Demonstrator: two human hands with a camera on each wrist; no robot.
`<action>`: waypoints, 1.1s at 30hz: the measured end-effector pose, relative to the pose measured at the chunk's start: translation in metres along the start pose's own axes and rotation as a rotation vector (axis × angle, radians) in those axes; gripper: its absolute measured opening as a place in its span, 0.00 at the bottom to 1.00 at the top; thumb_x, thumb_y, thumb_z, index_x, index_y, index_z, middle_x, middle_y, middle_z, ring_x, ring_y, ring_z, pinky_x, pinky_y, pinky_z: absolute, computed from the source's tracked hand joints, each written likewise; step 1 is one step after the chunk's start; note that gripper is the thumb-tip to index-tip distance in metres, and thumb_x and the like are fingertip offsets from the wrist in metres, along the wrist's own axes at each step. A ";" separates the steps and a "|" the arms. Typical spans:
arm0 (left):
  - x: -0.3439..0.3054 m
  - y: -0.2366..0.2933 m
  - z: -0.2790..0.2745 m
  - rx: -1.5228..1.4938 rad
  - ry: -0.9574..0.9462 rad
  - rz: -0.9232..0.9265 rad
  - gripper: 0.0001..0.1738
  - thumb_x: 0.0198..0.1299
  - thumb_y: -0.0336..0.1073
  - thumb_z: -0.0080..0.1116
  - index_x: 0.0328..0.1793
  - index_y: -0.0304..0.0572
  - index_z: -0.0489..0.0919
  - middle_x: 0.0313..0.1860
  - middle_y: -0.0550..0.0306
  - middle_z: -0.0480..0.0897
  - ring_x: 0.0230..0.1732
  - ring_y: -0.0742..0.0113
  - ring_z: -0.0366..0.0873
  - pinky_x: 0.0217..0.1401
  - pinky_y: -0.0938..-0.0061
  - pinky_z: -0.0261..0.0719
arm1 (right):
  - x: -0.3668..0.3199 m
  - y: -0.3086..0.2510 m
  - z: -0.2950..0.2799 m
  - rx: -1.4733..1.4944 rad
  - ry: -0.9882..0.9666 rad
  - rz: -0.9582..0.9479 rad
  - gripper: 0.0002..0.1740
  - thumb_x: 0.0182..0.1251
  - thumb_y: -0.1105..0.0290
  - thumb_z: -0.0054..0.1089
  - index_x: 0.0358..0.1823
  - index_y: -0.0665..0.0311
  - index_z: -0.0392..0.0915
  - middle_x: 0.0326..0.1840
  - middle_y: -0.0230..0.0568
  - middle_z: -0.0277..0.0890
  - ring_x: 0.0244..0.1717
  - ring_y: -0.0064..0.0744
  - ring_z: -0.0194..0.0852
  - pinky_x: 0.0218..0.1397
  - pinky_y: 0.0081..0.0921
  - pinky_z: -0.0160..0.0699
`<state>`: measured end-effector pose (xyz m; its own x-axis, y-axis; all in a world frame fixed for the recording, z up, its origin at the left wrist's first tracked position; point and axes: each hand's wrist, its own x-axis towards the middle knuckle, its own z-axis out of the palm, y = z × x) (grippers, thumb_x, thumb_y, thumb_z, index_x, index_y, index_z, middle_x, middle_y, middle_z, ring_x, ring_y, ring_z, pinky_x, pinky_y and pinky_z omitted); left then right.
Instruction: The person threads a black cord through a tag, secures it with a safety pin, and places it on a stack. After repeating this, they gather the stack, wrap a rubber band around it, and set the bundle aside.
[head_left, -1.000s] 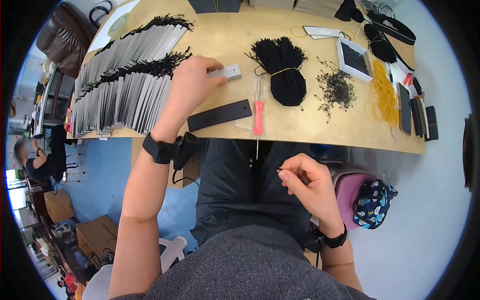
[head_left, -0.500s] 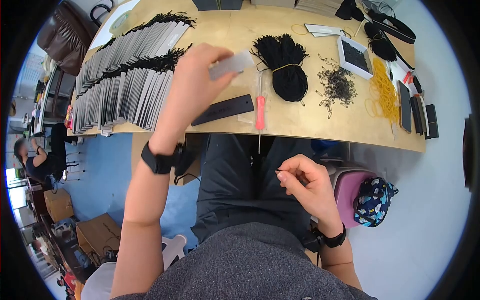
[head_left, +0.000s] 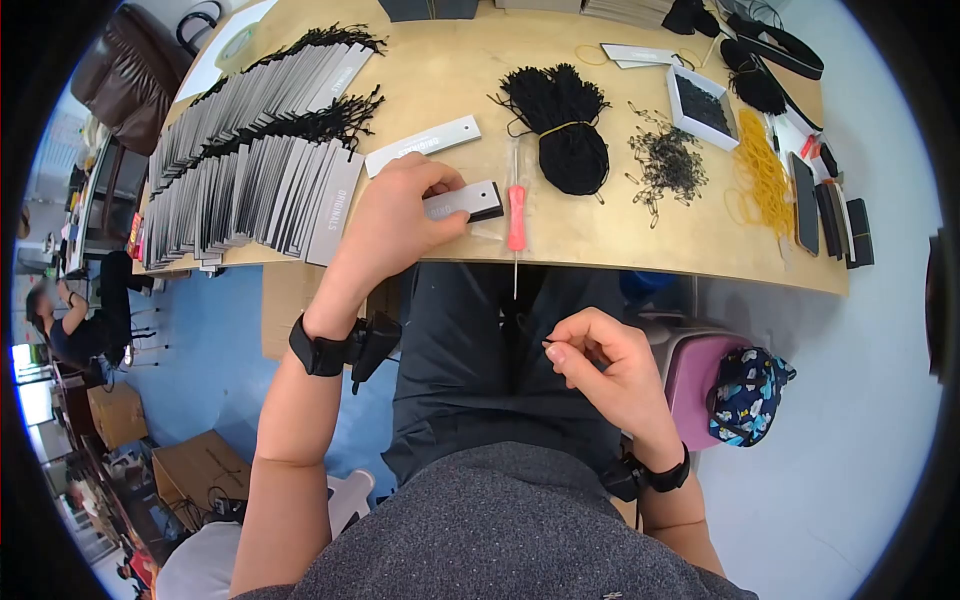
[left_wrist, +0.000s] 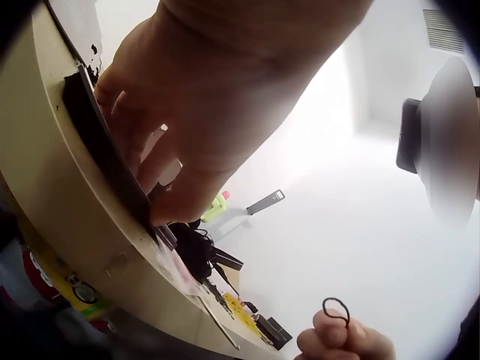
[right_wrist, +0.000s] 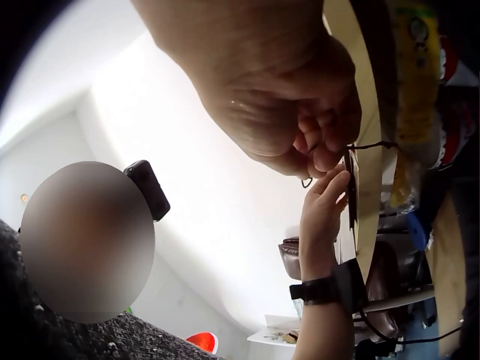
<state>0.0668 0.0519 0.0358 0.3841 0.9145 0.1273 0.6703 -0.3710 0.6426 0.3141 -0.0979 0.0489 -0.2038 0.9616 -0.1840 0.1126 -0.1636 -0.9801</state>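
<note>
My left hand holds a grey hang tag between thumb and fingers, with its hole end sticking out to the right. The tag lies over a black bar near the table's front edge; the hand hides most of both. Behind them another pale printed tag lies on the table. My right hand, in front of the table edge above the lap, pinches a thin black cord between thumb and forefinger. In the left wrist view the cord's small loop stands up from the fingertips.
Rows of grey tags with black cords fill the table's left. Right of my left hand are a red-handled tool, a bundle of black cords, black safety pins, a white box and yellow rubber bands.
My left hand lifted a tag from the spot behind, carried it toward the front edge and set it over the black bar. The right hand keeps its pinch, almost still.
</note>
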 end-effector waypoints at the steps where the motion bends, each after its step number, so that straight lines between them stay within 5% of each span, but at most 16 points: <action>1: 0.000 0.001 -0.001 -0.014 -0.004 -0.028 0.17 0.51 0.33 0.70 0.48 0.37 0.85 0.40 0.51 0.82 0.43 0.58 0.81 0.53 0.67 0.79 | 0.000 0.001 0.000 -0.004 0.000 -0.005 0.05 0.72 0.74 0.65 0.41 0.68 0.80 0.29 0.28 0.77 0.27 0.12 0.67 0.31 0.15 0.66; 14: -0.028 0.029 0.000 -0.157 0.232 0.096 0.18 0.51 0.29 0.70 0.50 0.37 0.83 0.45 0.48 0.84 0.48 0.49 0.83 0.55 0.63 0.80 | 0.000 0.003 0.000 -0.022 -0.012 -0.014 0.05 0.71 0.74 0.66 0.42 0.67 0.80 0.28 0.29 0.77 0.26 0.13 0.67 0.31 0.16 0.67; 19: -0.025 0.015 0.004 0.083 0.299 0.162 0.18 0.51 0.29 0.70 0.51 0.38 0.85 0.45 0.53 0.82 0.51 0.54 0.82 0.54 0.68 0.79 | -0.001 0.008 -0.002 -0.015 0.005 0.020 0.04 0.72 0.74 0.65 0.42 0.67 0.80 0.29 0.28 0.77 0.27 0.12 0.67 0.31 0.15 0.67; 23: -0.008 0.005 0.006 0.122 0.218 0.213 0.18 0.50 0.30 0.71 0.50 0.38 0.85 0.44 0.52 0.81 0.50 0.52 0.81 0.52 0.67 0.79 | -0.001 0.006 0.000 -0.017 -0.007 0.023 0.05 0.72 0.74 0.65 0.42 0.67 0.80 0.29 0.27 0.76 0.27 0.12 0.66 0.32 0.15 0.66; 28: 0.001 0.000 0.007 -0.056 0.039 0.024 0.18 0.49 0.30 0.71 0.49 0.36 0.85 0.44 0.52 0.82 0.47 0.55 0.82 0.52 0.68 0.79 | -0.004 0.007 -0.001 -0.002 0.014 0.023 0.05 0.72 0.74 0.65 0.42 0.67 0.79 0.29 0.27 0.76 0.27 0.12 0.66 0.32 0.15 0.66; 33: 0.000 0.010 0.003 -0.073 0.168 0.123 0.19 0.48 0.29 0.70 0.49 0.36 0.83 0.43 0.48 0.82 0.45 0.47 0.83 0.49 0.64 0.82 | -0.004 0.007 -0.002 -0.017 0.001 0.037 0.04 0.71 0.74 0.65 0.42 0.67 0.79 0.29 0.28 0.76 0.27 0.12 0.66 0.32 0.16 0.66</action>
<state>0.0751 0.0477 0.0403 0.3448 0.8792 0.3288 0.5751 -0.4747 0.6663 0.3174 -0.1024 0.0424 -0.1988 0.9551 -0.2196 0.1364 -0.1949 -0.9713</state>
